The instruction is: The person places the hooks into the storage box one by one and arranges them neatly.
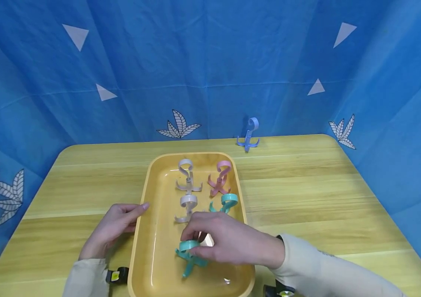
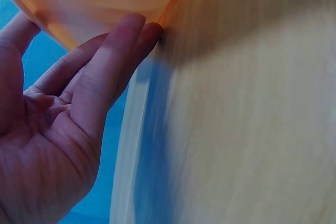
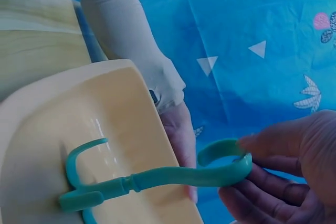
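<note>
My right hand (image 1: 229,239) pinches the curled top of a teal multi-prong hook (image 1: 192,260) between thumb and fingers, over the near part of a yellow tray (image 1: 134,247). In the right wrist view, the teal hook (image 3: 178,177) shows its long stem and curved prongs at the far end. My left hand (image 1: 115,227) grips the tray's left side, thumb on the rim; in the left wrist view its fingers (image 2: 100,82) lie against the tray's outer wall. Inside the tray stand two pale grey hooks (image 1: 189,187), a pink hook (image 1: 218,185) and a second teal hook (image 1: 229,199), partly hidden by my right hand.
A blue hook (image 1: 247,138) stands on the wooden table (image 1: 299,185) at its back edge, beyond the tray's far right corner. A blue patterned cloth (image 1: 210,62) surrounds the back and sides of the table.
</note>
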The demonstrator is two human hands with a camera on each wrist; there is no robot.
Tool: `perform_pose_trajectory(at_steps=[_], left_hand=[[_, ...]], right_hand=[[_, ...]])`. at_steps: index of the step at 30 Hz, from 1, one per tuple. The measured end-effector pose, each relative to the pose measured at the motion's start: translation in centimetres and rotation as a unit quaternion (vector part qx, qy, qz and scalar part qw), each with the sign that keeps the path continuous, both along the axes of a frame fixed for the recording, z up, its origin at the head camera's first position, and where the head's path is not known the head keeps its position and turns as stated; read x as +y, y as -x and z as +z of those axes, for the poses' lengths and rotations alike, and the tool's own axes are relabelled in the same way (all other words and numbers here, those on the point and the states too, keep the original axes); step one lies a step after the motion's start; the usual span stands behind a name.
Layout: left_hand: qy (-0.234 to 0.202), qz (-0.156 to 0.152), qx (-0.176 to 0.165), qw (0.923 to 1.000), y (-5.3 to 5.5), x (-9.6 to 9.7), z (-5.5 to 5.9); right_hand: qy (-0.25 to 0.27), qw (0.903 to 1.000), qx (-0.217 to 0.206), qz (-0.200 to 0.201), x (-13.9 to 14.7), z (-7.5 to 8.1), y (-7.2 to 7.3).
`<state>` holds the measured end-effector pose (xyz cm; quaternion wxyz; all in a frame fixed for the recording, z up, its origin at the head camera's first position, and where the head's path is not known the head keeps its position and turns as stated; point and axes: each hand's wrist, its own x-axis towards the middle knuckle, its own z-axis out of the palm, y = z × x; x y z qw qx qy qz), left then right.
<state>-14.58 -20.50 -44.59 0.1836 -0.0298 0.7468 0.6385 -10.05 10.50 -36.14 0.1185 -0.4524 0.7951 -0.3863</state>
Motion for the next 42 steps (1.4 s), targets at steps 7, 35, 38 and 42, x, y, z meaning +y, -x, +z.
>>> perform_pose_trajectory(at_steps=[7, 35, 38, 42], left_hand=[[0.006, 0.006, -0.004, 1.0000, -0.2, 0.0, 0.0], [0.003, -0.007, -0.001, 1.0000, -0.1, -0.2, -0.1], [-0.003, -0.007, -0.002, 1.0000, -0.1, -0.2, -0.2], [-0.010, -0.007, -0.004, 0.9999, -0.1, -0.2, -0.2]], right_hand=[[0.000, 0.9998, -0.014, 0.016, 0.5, 0.1, -0.2], [0.059, 0.9971, 0.048, -0.008, 3.7, 2.0, -0.1], [0.064, 0.9970, 0.044, -0.008, 4.3, 2.2, 0.1], [0.073, 0.9968, 0.030, -0.010, 5.2, 2.4, 0.5]])
